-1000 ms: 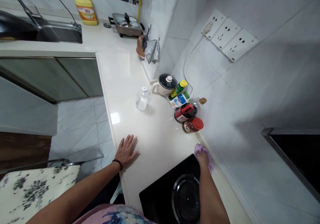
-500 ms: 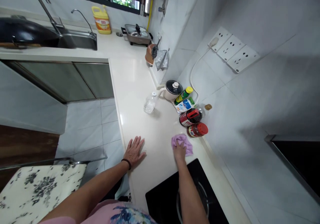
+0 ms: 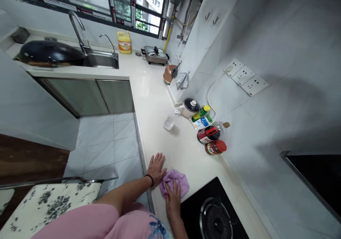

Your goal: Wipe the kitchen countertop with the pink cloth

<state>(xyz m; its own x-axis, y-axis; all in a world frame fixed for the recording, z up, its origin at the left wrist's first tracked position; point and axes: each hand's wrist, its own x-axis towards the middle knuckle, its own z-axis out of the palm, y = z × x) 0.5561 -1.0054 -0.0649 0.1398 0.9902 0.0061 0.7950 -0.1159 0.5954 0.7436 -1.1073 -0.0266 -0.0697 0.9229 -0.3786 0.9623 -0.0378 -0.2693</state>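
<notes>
Home kitchen: sink (image 3: pixel 102 59), stove (image 3: pixel 215 214), condiments (image 3: pixel 211 139).

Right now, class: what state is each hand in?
Left hand: open, flat on the countertop.
Right hand: open, palm pressed on the purple cloth.

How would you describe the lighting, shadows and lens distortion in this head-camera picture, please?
Head view: daylight comes from the window and leaves the counter pale and bright. Head view: a broad soft shadow darkens the tiled wall on the right. Head view: the wide lens bends the counter's edges. Head view: the right hand on the purple cloth and the left hand look sharp.
</notes>
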